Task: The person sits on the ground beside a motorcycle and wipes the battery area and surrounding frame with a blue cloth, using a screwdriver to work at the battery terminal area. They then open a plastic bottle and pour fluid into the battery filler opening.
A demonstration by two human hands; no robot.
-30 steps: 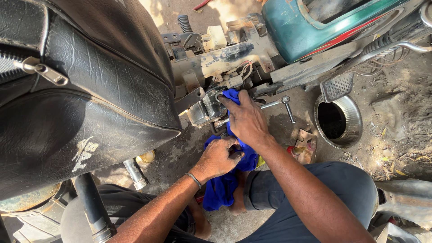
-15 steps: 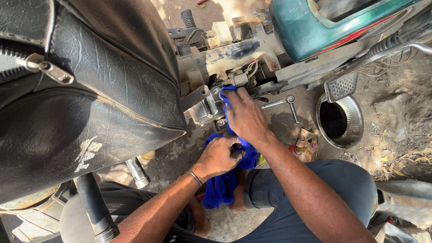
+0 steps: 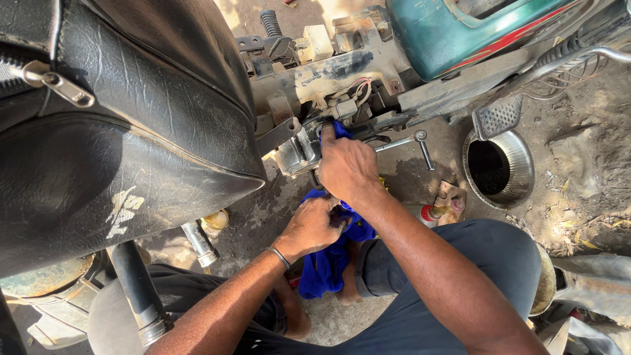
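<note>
I look down at a stripped motorcycle frame with a small metal engine part under it. My right hand presses the upper end of a blue cloth against that part. My left hand, with a thin bangle on the wrist, grips the same cloth lower down. The cloth's loose end hangs between my knees.
A big black seat fills the left side. A teal body panel lies top right. On the dirt sit a T-shaped wrench, a round steel bowl, a spray can and a footpeg.
My right hand and the cloth's top have shifted slightly along the engine part. My left hand keeps its grip lower on the cloth.
</note>
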